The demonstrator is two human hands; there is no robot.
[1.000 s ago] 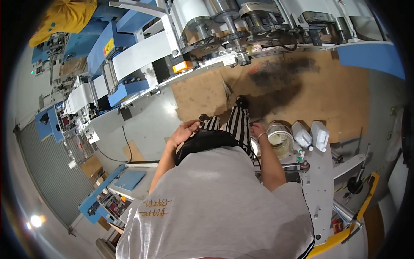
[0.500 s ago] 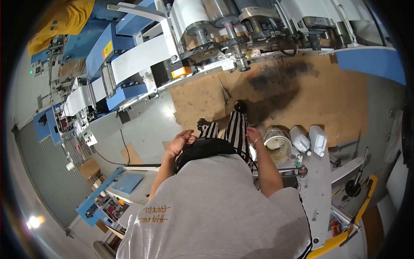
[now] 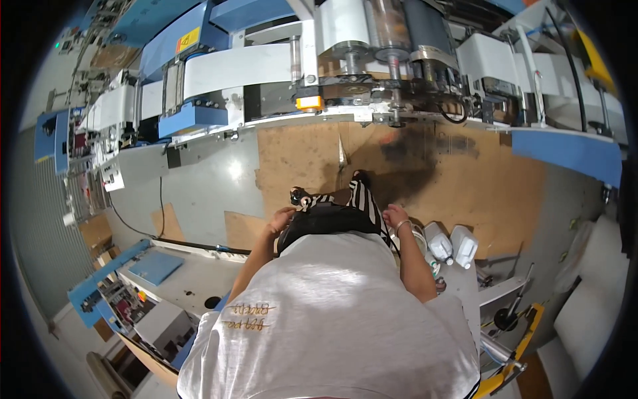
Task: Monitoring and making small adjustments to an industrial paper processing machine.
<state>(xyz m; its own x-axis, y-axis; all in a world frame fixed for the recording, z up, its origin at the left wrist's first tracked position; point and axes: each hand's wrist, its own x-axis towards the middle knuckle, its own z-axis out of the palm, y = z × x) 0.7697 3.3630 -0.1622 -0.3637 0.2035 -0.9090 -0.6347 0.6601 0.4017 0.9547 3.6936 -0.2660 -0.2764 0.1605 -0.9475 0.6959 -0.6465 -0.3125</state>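
Note:
My left hand (image 3: 282,219) hangs beside the black waist bag (image 3: 324,223), its fingers loosely bent and apart, with nothing visible in them. On the other side of the bag, my right hand (image 3: 395,216) hangs by the striped trousers (image 3: 363,199), fingers loosely curled and apparently holding nothing. Just beyond my right wrist stands a round tub (image 3: 417,241), partly hidden by my forearm. Next to it are two white plastic jugs, one nearer (image 3: 437,243) and one farther right (image 3: 464,246).
A long machine with a white roller (image 3: 343,26), a dark roller (image 3: 428,33) and an orange lamp (image 3: 309,103) runs across the front. Brown cardboard (image 3: 498,193) covers the floor before it. A black cable (image 3: 161,207) trails left; a blue panel (image 3: 565,154) juts out right.
My view has turned, so the machine looks more level and nearer the middle, and the tub is more covered by my right arm. Both hands still hang at my sides.

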